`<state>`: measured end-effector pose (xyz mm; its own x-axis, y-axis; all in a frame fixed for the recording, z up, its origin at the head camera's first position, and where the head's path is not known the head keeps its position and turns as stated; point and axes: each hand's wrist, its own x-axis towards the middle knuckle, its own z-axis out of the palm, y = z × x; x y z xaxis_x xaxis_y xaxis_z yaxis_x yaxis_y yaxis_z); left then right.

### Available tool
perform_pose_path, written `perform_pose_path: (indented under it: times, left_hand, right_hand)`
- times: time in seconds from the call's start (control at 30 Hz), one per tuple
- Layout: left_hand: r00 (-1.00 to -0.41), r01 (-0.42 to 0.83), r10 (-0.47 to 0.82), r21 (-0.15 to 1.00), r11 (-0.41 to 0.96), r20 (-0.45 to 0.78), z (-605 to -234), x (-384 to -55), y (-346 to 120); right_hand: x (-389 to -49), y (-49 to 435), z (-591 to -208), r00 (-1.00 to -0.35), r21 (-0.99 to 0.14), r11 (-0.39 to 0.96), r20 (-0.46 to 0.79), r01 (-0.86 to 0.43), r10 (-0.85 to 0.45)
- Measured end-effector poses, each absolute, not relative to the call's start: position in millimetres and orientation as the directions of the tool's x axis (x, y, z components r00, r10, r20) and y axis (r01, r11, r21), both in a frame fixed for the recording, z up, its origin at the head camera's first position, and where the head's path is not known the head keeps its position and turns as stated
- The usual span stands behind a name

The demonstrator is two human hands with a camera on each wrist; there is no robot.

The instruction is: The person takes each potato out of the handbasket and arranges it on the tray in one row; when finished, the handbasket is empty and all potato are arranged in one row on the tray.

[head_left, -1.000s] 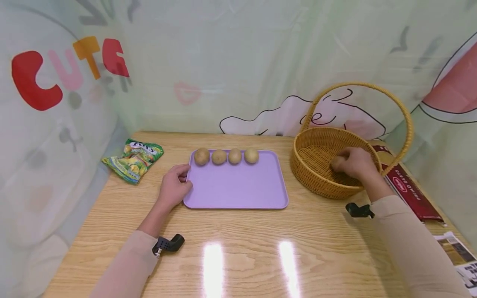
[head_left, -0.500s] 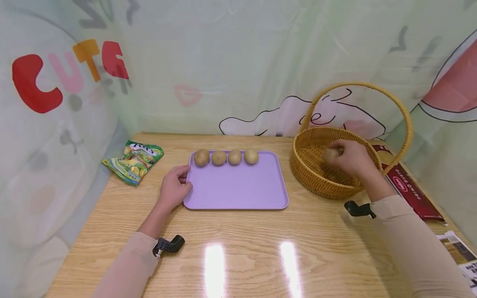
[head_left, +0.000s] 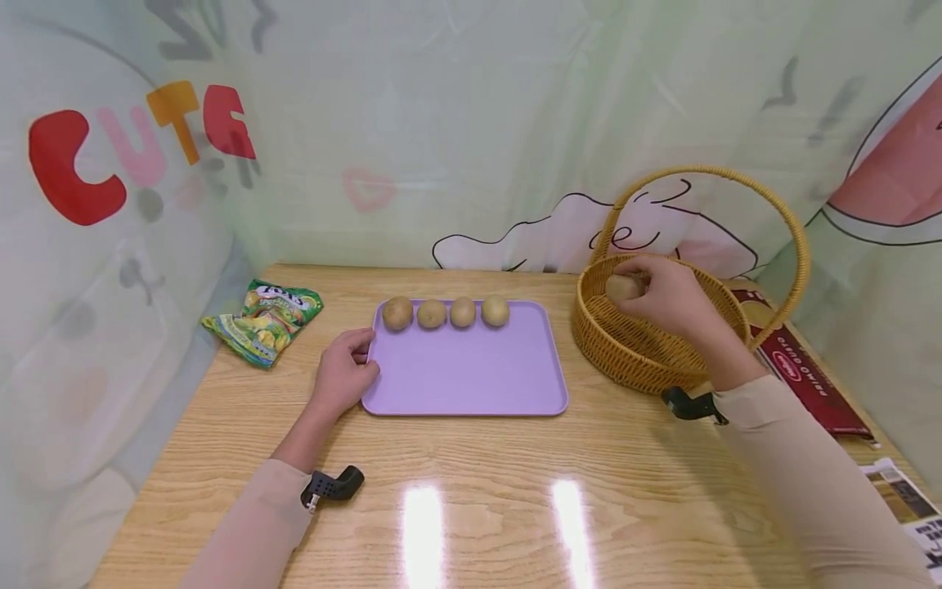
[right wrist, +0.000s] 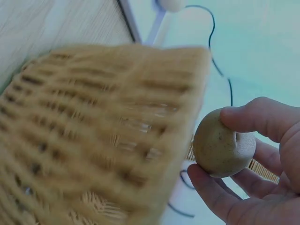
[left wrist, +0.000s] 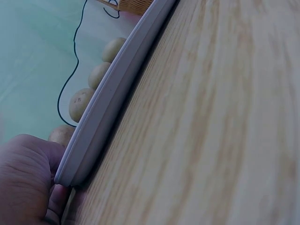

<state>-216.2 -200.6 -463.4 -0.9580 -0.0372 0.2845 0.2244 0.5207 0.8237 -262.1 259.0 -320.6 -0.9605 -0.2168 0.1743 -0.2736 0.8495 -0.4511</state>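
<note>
Between the thumb and fingers of my right hand [head_left: 670,298] is a potato [right wrist: 222,144], held above the wicker basket [head_left: 625,366]. The right wrist view has the basket's woven side close by, on the left. My left hand [head_left: 344,372] pinches the left edge of a purple tray [head_left: 464,372], thumb at the rim and fingers lower down, partly hidden. Along the tray's far side lie several potatoes in a row, among them a brown potato [head_left: 397,313] at the left end and a paler potato [head_left: 495,311] at the right end.
A green snack bag [head_left: 268,321] lies left of the tray on the wooden table [head_left: 486,499]. Right of the basket lies a dark red package [head_left: 817,380], with a printed packet [head_left: 905,507] nearer me. The basket's tall handle [head_left: 798,237] arches upward. A printed curtain hangs behind.
My right hand has lifted the potato from the basket's floor and moved it left, toward the basket's left rim. The left hand and the tray have stayed in place.
</note>
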Motion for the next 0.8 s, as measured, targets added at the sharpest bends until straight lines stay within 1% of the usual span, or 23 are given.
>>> perform_pose_path:
  times: [0.17,0.43,0.8]
  left_hand:
    - [-0.957,0.227,-0.037,0.822,0.522,0.288,-463,-216,-201]
    - [-0.957,0.226,-0.04,0.823,0.521,0.288,-466,-217,-202]
    - [-0.954,0.234,-0.038,0.817,0.526,0.298,-466,-218,-202]
  right_hand:
    - [-264,241,-318,-0.938,-0.436,0.833,0.214,-0.34,-0.271]
    - [-266,211,-318,-0.928,-0.442,0.816,0.206,-0.372,-0.311]
    - [-277,176,-339,-0.919,-0.447,0.803,0.181,-0.394,-0.35]
